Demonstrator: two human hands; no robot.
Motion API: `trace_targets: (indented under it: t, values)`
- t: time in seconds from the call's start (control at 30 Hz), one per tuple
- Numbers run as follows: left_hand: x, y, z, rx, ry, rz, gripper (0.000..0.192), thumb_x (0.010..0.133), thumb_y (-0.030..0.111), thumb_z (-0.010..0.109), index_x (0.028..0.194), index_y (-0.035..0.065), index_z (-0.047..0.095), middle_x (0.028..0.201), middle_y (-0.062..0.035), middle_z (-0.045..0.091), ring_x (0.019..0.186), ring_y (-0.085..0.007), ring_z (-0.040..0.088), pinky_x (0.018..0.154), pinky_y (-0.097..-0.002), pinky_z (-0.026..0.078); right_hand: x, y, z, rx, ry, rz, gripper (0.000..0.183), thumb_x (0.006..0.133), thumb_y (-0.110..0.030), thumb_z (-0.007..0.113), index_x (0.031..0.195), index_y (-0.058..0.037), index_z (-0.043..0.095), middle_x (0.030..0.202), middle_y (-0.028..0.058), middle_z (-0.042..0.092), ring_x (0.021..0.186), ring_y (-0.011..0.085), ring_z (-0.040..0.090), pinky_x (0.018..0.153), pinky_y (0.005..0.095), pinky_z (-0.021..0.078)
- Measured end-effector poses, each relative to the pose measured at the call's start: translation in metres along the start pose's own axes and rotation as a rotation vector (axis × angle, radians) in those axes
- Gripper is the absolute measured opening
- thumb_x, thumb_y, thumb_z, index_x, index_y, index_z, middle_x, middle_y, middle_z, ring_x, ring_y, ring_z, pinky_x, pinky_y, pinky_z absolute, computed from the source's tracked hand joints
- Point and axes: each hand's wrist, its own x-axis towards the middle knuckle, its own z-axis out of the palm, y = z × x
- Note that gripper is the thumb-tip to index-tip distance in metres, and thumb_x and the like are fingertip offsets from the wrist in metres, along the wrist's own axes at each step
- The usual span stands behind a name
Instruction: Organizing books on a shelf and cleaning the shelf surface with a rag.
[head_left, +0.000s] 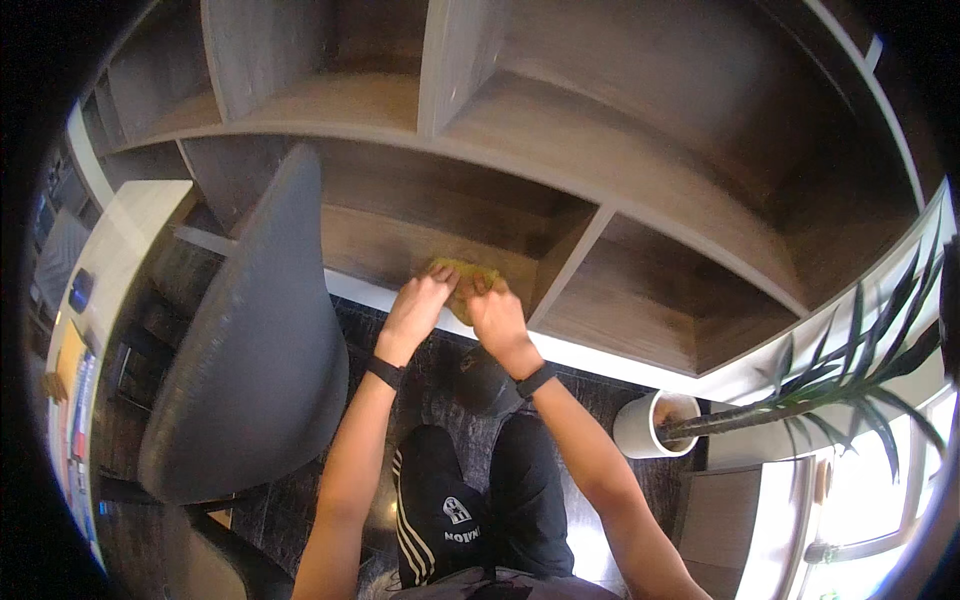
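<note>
A yellow cloth (463, 306) is bunched between my two hands at the front edge of the low wooden shelf compartment (382, 232). My left hand (417, 306) grips its left side with bent fingers. On the other side, my right hand (499, 319) pinches the cloth, and part of it hangs down between the hands. Both wrists carry black bands. Under my right hand, a dark rounded object (484, 382) rests on the dark floor in front of my knees; its kind is unclear.
A grey upholstered chair (262, 360) stands close on my left, beside a desk (127, 232) with books (81, 405). Upright dividers (574, 262) split the shelving. To the right, a leafy plant (795, 401) leans out of a white pot (637, 427), near a bright window (870, 480).
</note>
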Motion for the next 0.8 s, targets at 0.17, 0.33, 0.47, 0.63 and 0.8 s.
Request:
trace_targets:
  t: [0.17, 0.33, 0.47, 0.63, 0.8]
  values:
    - [0.019, 0.042, -0.013, 0.185, -0.191, -0.015, 0.014, 0.084, 0.004, 0.068, 0.095, -0.0004, 0.076, 0.089, -0.0207, 0.076, 0.081, -0.0365, 0.077, 0.071, -0.0465, 0.064, 0.002, 0.034, -0.019, 0.073, -0.195, 0.008, 0.029, 0.088, -0.006, 0.063, 0.116, -0.002, 0.071, 0.115, 0.0166, 0.075, 0.108, 0.0347, 0.072, 0.083, 0.0439, 0.0644]
    - [0.016, 0.08, -0.071, 0.123, -0.207, -0.162, 0.013, 0.083, 0.0, 0.068, 0.094, -0.0002, 0.075, 0.087, -0.0206, 0.076, 0.08, -0.0366, 0.077, 0.074, -0.0454, 0.064, 0.003, 0.019, -0.104, 0.215, -0.097, -0.036, 0.047, 0.081, 0.002, 0.068, 0.128, -0.0048, 0.069, 0.128, 0.011, 0.072, 0.127, 0.0331, 0.062, 0.101, 0.0416, 0.0577]
    - [0.02, 0.125, -0.136, 0.095, -0.148, -0.199, 0.029, 0.085, 0.001, 0.067, 0.114, -0.003, 0.072, 0.112, -0.0207, 0.076, 0.095, -0.0339, 0.077, 0.081, -0.042, 0.065, -0.005, 0.024, -0.183, 0.225, 0.046, -0.12, 0.049, 0.078, 0.0, 0.072, 0.127, -0.0055, 0.07, 0.128, 0.0114, 0.071, 0.127, 0.0334, 0.061, 0.096, 0.0404, 0.0609]
    - [0.032, 0.172, -0.208, 0.013, -0.103, -0.169, 0.055, 0.081, -0.004, 0.067, 0.136, -0.0045, 0.064, 0.14, -0.0211, 0.067, 0.132, -0.0337, 0.064, 0.106, -0.0399, 0.057, -0.012, 0.029, -0.271, 0.351, 0.009, -0.029, 0.06, 0.072, 0.006, 0.07, 0.132, -0.0059, 0.07, 0.134, 0.0101, 0.07, 0.12, 0.0325, 0.063, 0.1, 0.0404, 0.0585]
    - [0.069, 0.207, -0.272, -0.039, -0.166, -0.076, 0.065, 0.082, -0.001, 0.069, 0.145, -0.0059, 0.057, 0.15, -0.0196, 0.06, 0.142, -0.0316, 0.053, 0.12, -0.0387, 0.045, -0.02, 0.04, -0.34, 0.347, 0.045, 0.057, 0.058, 0.072, 0.006, 0.07, 0.13, -0.0041, 0.07, 0.135, 0.0101, 0.068, 0.116, 0.0334, 0.061, 0.099, 0.0409, 0.0595]
